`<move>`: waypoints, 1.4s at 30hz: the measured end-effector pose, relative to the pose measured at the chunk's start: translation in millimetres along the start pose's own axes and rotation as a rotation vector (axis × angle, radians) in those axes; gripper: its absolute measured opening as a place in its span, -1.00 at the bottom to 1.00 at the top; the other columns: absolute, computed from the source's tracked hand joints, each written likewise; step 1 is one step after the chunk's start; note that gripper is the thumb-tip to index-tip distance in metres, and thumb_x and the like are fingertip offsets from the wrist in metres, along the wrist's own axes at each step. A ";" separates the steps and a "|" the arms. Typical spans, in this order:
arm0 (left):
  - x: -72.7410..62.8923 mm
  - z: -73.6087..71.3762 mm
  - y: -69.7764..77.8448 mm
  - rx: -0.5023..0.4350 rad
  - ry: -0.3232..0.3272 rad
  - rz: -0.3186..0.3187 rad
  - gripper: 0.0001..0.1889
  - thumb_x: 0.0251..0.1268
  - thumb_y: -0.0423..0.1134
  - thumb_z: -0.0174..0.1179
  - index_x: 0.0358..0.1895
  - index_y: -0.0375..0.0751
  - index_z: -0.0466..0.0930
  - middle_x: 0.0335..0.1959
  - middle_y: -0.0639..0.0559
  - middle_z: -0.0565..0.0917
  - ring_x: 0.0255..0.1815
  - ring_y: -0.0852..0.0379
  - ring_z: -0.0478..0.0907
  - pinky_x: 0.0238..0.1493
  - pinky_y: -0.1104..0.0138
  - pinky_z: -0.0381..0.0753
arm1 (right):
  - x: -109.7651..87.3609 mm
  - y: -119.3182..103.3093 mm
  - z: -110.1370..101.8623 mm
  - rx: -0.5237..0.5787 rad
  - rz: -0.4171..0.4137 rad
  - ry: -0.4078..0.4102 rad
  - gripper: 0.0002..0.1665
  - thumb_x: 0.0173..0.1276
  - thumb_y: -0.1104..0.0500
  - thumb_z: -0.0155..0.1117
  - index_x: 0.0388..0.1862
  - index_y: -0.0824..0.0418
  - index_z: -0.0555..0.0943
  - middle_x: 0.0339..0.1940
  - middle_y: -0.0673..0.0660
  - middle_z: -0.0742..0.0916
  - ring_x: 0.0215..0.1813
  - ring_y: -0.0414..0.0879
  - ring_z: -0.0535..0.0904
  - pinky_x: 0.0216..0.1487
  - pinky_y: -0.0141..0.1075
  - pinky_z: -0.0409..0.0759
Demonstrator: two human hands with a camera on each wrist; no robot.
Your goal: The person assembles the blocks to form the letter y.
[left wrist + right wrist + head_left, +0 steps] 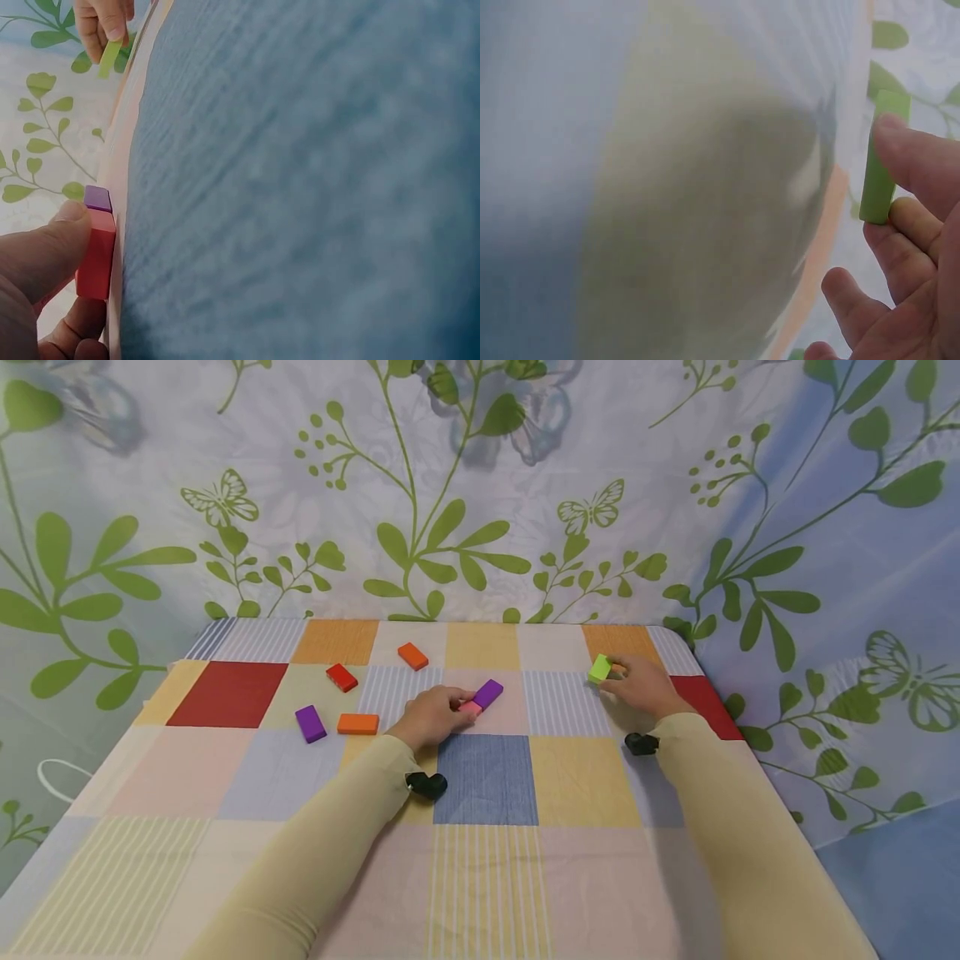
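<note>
Near the middle of the table, my left hand (433,717) pinches a pinkish-red block (96,255) between thumb and fingers. This block (470,707) lies end to end with a purple block (489,694), which points away toward the back right. In the left wrist view the purple block (97,198) shows just beyond the thumb. At the right, my right hand (643,685) holds a light green block (600,669) by thumb and fingertips, above the cloth. The right wrist view shows the green block (885,157) standing on its narrow side in the grip, partly covered by the thumb.
Left of my left hand lie an orange block (357,724), a second purple block (311,724), a red block (342,677) and an orange-red block (412,657). A patchwork tablecloth (483,777) covers the table. A leaf-patterned curtain (480,485) hangs behind it.
</note>
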State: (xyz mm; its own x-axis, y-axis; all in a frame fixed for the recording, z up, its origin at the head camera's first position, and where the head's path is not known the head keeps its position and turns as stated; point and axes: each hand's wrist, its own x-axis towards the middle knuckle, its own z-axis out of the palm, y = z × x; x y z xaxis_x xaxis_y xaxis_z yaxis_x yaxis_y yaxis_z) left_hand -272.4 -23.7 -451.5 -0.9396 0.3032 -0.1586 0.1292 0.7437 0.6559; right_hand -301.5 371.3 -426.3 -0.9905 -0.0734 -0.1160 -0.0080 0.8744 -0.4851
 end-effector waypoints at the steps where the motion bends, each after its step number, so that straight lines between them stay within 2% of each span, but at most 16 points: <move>1: -0.1 -0.3 0.1 0.000 0.001 -0.001 -0.48 0.44 0.01 0.36 0.43 0.21 0.60 0.14 0.02 0.72 0.10 -0.02 0.58 0.26 0.00 0.37 | 0.6 -2.3 0.8 -0.004 -0.003 0.006 -0.13 0.51 -0.02 0.33 0.65 0.29 0.28 0.57 0.40 0.46 0.53 0.39 0.39 0.49 0.26 0.40; 21: -1.9 -0.9 1.5 -0.012 -0.002 -0.028 -0.48 0.44 0.04 0.35 0.43 0.23 0.59 0.17 0.02 0.72 0.12 -0.01 0.56 0.25 0.01 0.38 | 8.0 -39.3 15.6 0.027 -0.026 0.029 -0.15 0.52 -0.05 0.33 0.65 0.23 0.31 0.62 0.35 0.43 0.55 0.35 0.41 0.46 0.22 0.46; 29: -1.5 -0.1 1.4 -0.013 0.000 -0.025 -0.49 0.43 0.05 0.36 0.42 0.22 0.61 0.15 0.03 0.72 0.11 -0.01 0.56 0.26 0.01 0.38 | 14.1 -58.3 25.1 0.010 -0.068 0.030 -0.17 0.50 -0.05 0.34 0.61 0.26 0.36 0.61 0.36 0.43 0.61 0.36 0.30 0.55 0.24 0.33; 42: -1.1 -0.5 2.0 -0.016 0.001 -0.027 -0.49 0.44 0.04 0.35 0.42 0.19 0.61 0.17 0.01 0.71 0.13 -0.03 0.56 0.29 -0.01 0.37 | 24.1 -86.1 43.9 -0.003 -0.067 0.013 -0.19 0.48 -0.07 0.36 0.59 0.21 0.40 0.60 0.27 0.48 0.61 0.31 0.33 0.58 0.19 0.32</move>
State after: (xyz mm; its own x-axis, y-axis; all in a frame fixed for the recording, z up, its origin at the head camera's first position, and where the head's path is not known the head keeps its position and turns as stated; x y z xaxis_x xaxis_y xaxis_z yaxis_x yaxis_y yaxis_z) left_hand -271.3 -22.8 -449.7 -0.9431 0.2821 -0.1759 0.0984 0.7424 0.6627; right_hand -318.6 273.1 -425.4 -0.9894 -0.1261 -0.0723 -0.0750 0.8692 -0.4887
